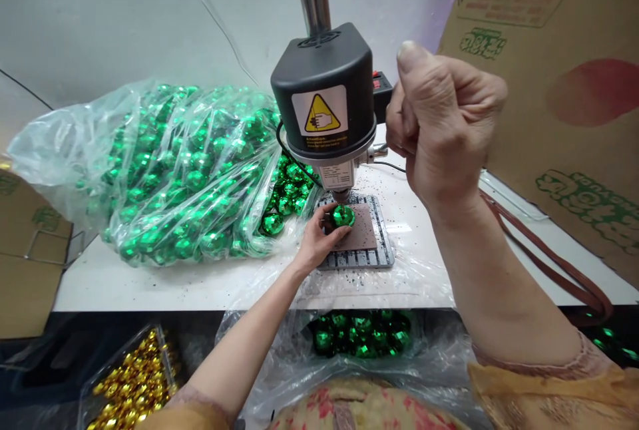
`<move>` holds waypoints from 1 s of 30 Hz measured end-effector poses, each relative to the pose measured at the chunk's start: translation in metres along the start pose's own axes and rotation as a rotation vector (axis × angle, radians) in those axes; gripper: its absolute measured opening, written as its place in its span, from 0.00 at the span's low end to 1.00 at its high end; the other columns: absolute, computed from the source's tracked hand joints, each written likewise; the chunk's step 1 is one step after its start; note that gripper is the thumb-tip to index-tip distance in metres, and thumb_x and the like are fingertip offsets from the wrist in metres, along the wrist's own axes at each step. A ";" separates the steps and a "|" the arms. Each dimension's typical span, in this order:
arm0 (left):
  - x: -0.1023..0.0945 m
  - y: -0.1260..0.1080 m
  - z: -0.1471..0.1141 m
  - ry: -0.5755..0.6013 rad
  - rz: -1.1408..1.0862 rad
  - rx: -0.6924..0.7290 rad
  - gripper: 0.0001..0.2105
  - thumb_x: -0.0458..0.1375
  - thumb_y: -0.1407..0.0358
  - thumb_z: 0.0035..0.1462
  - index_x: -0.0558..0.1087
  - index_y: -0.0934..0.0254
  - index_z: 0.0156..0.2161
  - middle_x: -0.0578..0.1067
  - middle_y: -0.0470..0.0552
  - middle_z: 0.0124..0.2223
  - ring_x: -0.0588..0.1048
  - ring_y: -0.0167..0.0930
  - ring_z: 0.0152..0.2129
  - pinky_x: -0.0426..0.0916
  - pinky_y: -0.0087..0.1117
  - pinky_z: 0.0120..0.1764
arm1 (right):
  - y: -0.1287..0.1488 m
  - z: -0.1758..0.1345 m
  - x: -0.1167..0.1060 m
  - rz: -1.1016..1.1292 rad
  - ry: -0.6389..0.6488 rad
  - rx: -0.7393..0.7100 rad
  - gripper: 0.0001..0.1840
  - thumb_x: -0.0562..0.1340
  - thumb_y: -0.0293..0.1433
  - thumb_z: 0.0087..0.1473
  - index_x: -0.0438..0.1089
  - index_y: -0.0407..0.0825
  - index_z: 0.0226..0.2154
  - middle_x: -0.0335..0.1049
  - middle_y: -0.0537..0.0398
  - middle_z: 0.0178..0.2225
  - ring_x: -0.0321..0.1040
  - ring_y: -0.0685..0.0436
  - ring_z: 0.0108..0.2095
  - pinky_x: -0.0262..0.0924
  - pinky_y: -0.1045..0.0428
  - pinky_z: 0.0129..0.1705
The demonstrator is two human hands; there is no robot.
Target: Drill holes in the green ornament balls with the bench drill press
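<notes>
My left hand [319, 237] pinches a shiny green faceted ball [342, 215] between thumb and fingers. The ball sits on a brownish pad [363, 233] over the slotted metal base [384, 258] of a small bench drill press [324, 84]. Right above the ball is the drill's chuck [341, 196]; whether a bit touches the ball cannot be made out. My right hand [439, 117] is closed in a fist at the machine's right side, beside its silver hub [377, 152]. The fingers wrap around the press's lever, which the hand mostly hides.
At left lies a clear plastic bag [184, 177] full of green balls. Below the table edge are more green balls [362, 333] in plastic and a tray of gold balls [134, 377]. Cardboard boxes [564, 130] flank the white table [200, 290]. Brown straps [549, 250] lie at right. Dark shavings dot the base.
</notes>
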State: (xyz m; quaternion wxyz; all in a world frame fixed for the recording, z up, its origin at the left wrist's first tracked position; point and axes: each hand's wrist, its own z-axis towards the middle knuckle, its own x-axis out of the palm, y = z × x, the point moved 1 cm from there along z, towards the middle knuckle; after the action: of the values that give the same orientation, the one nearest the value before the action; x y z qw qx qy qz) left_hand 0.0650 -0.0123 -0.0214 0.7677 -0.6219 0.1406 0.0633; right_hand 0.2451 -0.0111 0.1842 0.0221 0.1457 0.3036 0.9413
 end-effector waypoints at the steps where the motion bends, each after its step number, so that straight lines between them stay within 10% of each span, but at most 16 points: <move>1: 0.001 0.000 -0.001 -0.007 -0.004 0.007 0.27 0.71 0.58 0.51 0.72 0.62 0.55 0.79 0.52 0.44 0.77 0.32 0.36 0.74 0.34 0.40 | 0.000 0.000 0.000 -0.009 -0.001 0.007 0.33 0.65 0.53 0.53 0.52 0.52 0.13 0.48 0.63 0.11 0.42 0.54 0.13 0.42 0.48 0.18; 23: 0.010 0.005 -0.007 -0.013 0.113 0.169 0.25 0.71 0.60 0.52 0.71 0.61 0.53 0.78 0.55 0.50 0.78 0.38 0.47 0.74 0.42 0.52 | 0.000 0.044 0.016 0.136 -0.055 0.420 0.35 0.53 0.22 0.64 0.48 0.50 0.07 0.43 0.64 0.05 0.39 0.55 0.07 0.29 0.51 0.12; 30: 0.013 0.003 -0.009 -0.008 0.098 0.201 0.24 0.69 0.62 0.55 0.70 0.60 0.54 0.78 0.54 0.51 0.78 0.37 0.47 0.74 0.41 0.52 | -0.003 0.007 0.002 0.116 -0.005 -0.044 0.27 0.60 0.25 0.61 0.56 0.50 0.12 0.50 0.64 0.11 0.44 0.55 0.12 0.37 0.50 0.17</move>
State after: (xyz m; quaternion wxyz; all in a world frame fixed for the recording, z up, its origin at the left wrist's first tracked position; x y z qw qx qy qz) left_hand 0.0749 -0.0214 -0.0293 0.8229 -0.5338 0.1733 0.0887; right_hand 0.2448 -0.0042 0.1889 -0.0286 0.1648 0.2736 0.9472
